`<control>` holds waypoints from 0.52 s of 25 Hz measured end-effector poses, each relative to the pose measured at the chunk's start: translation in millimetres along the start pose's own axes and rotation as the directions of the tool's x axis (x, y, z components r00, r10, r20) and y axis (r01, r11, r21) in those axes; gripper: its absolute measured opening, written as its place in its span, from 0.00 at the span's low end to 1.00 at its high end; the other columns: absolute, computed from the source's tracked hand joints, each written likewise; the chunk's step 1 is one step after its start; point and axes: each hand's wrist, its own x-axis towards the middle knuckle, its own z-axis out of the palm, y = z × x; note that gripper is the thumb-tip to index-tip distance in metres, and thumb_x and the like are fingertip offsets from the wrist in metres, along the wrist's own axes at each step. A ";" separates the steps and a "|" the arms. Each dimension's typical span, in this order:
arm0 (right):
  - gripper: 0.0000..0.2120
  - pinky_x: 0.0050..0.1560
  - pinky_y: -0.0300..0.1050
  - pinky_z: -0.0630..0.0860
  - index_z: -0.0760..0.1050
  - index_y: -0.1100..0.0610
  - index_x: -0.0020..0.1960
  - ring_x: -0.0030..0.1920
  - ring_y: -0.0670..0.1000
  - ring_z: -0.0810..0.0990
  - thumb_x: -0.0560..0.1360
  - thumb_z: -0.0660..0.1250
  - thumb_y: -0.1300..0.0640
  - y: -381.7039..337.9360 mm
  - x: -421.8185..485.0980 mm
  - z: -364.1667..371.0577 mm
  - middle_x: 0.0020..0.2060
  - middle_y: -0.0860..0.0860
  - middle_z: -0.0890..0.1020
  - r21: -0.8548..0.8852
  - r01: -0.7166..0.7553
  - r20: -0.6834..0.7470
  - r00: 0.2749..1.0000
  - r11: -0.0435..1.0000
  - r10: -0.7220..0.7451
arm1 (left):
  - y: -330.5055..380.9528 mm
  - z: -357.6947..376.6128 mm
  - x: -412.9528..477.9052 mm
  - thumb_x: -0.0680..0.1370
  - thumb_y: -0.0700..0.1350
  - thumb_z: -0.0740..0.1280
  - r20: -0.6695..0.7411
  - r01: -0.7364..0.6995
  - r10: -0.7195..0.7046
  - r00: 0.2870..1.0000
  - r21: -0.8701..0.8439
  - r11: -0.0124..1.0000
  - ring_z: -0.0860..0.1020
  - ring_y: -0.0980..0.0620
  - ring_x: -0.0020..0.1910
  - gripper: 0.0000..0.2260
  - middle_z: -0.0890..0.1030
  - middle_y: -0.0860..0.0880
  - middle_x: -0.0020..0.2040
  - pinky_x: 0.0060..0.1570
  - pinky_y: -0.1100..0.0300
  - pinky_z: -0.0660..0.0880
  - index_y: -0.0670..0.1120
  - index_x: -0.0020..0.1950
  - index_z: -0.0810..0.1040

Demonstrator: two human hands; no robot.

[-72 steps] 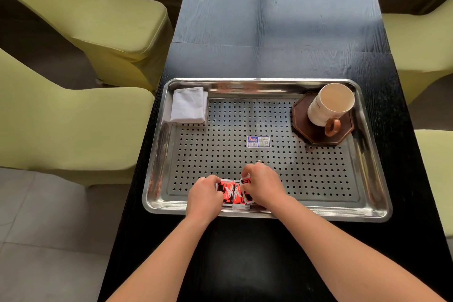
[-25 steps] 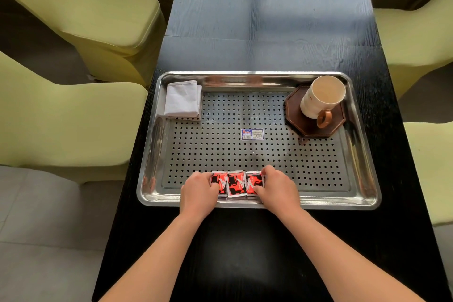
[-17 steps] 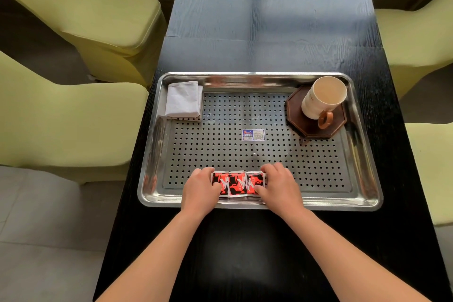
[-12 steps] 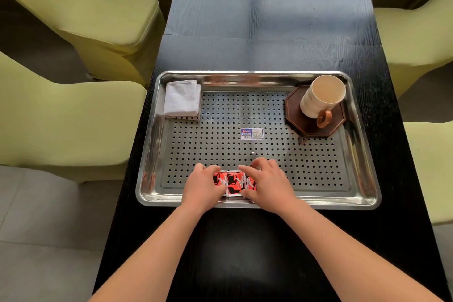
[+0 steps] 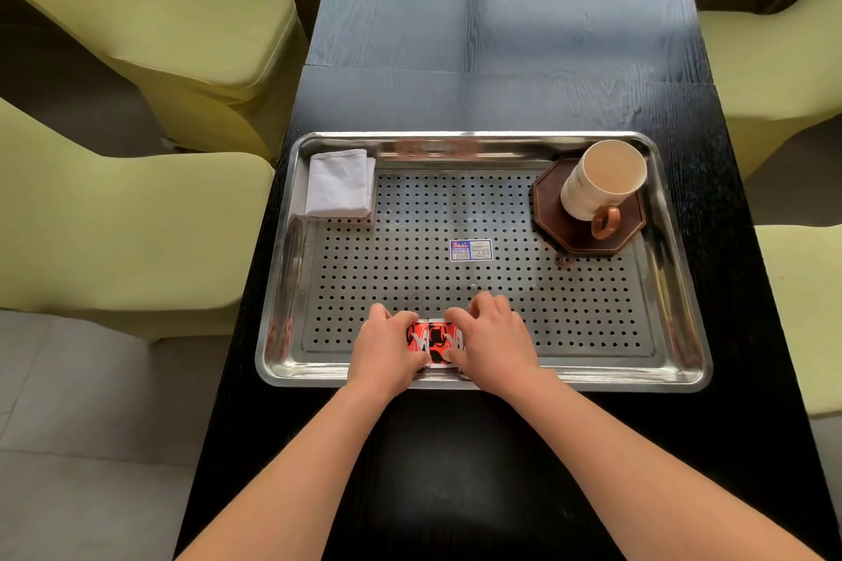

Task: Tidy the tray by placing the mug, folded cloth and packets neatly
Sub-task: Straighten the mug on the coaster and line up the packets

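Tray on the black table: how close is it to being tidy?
Nearly there, it seems. The mug stands on its coaster in the far right corner; the folded cloth lies far left: both look done. The left hand and right hand grip the red packets at the near edge of the tray. Left: squaring them and letting go.

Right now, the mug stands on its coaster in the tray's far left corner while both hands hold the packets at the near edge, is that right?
Not quite: the head view shows the mug on its coaster in the far right corner of the tray, not the left. The left hand and right hand do hold the packets at the near edge.
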 end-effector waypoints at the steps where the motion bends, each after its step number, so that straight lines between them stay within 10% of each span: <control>1: 0.25 0.58 0.51 0.70 0.70 0.44 0.67 0.59 0.55 0.68 0.73 0.69 0.39 -0.5 -0.3 0.7 0.57 0.52 0.71 0.005 -0.008 -0.004 1.000 1.000 0.008 | 0.6 0.7 0.0 0.72 0.48 0.75 -0.001 -0.002 0.002 1.000 -0.002 1.000 0.74 0.49 0.53 0.27 0.68 0.49 0.53 0.54 0.55 0.75 0.51 0.70 0.74; 13: 0.24 0.57 0.48 0.73 0.72 0.49 0.67 0.58 0.52 0.70 0.75 0.69 0.42 13.6 -15.7 -3.9 0.58 0.50 0.73 0.177 -0.156 -0.113 0.978 0.972 0.177 | -6.0 6.8 -4.4 0.74 0.53 0.72 -0.092 -0.021 0.014 0.996 -0.075 0.997 0.73 0.52 0.52 0.25 0.70 0.51 0.52 0.51 0.60 0.71 0.51 0.70 0.73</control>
